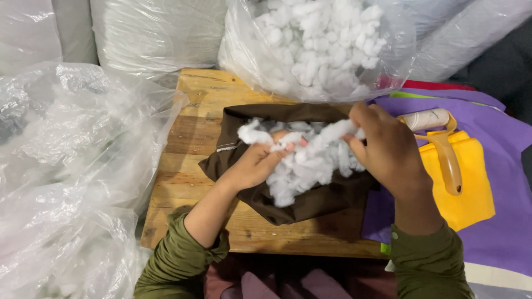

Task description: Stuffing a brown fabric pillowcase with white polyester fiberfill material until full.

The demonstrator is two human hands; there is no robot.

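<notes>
At the middle of the wooden table (194,124) lies a dark brown fabric cover (310,202), mouth open toward the far edge, a clump of white fibre stuffing (310,163) sitting in and over that mouth. Left hand (256,163): fingers curled into the near-left side of the clump, grasping a tuft. Right hand (388,147): fingers pinched on the clump's far-right strand, at the cover's right rim. Judged step: filling under way, stuffing being worked into the cover; clump only partly inside. Next move would call for holding the mouth open while pressing fibre deeper, without dragging loose tufts out.

Beyond the cover, a clear plastic bag of stuffing (321,44) overhangs the table's far edge. Right of the cover: purple cloth (499,166), yellow cloth (471,188), and a lint roller (440,138) on top. Left of the table: crumpled clear plastic sheeting (72,166).

Hidden: cover's interior depth and fill level; right fingertips, buried in fibre; cover's closed end, folded under.
</notes>
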